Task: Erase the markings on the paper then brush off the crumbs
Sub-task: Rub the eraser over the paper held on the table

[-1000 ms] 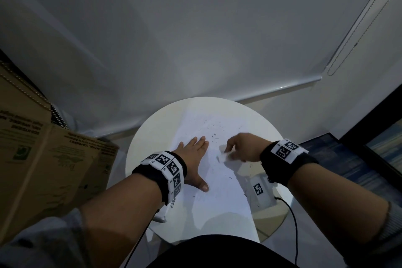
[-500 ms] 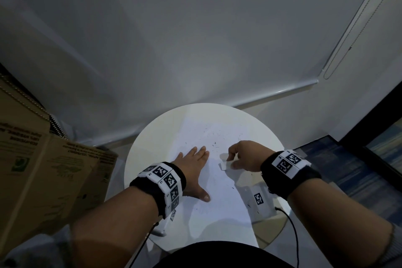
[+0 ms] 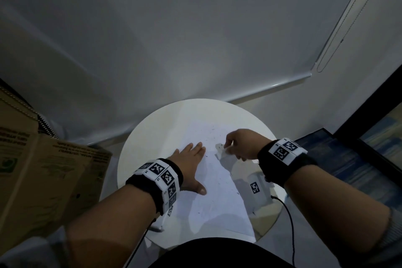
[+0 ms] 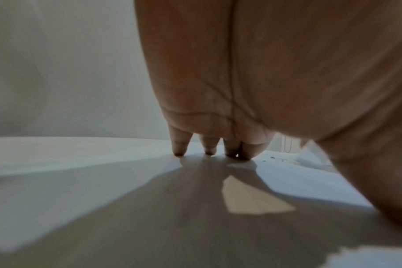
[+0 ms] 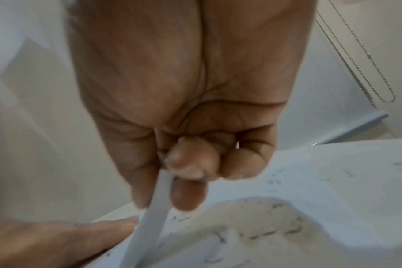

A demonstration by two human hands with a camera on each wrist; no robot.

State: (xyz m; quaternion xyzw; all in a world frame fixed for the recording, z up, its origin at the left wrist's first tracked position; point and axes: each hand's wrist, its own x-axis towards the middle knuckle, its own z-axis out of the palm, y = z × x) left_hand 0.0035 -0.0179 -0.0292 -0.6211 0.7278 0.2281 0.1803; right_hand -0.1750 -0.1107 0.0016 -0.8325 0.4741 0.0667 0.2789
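Head view shows the left hand [image 3: 191,159] spread flat, pinning the paper [image 3: 217,198] to the round worktop [image 3: 152,137]; just beside it the right hand [image 3: 241,144] pinches a white eraser [image 3: 220,151] against the sheet, crumbs [image 3: 212,135] scattered beyond both, nearer the right.

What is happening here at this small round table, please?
A person is erasing marks from a sheet of paper on a round white table. The left hand lies flat on the paper and holds it down. The right hand pinches a white eraser in its fingers against the sheet. Dark eraser crumbs lie scattered over the paper, not yet brushed off.
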